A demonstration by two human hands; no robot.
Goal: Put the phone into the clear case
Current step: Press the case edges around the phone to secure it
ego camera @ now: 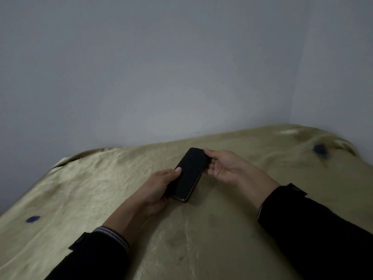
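Note:
A black phone (pixel 189 173) with a dark screen faces up, held just above a bed between both hands. My left hand (pixel 159 187) grips its near left side, thumb resting on the screen's left edge. My right hand (pixel 224 165) pinches the far right corner between thumb and fingers. A thin glossy rim (pixel 186 199) runs along the phone's near and right edges; I cannot tell whether it is the clear case or the phone's own frame. No separate case is in view.
An olive-gold blanket (pixel 201 239) with dark blue spots (pixel 33 219) covers the bed. Grey walls rise behind it and meet in a corner at the right. Both forearms wear dark sleeves.

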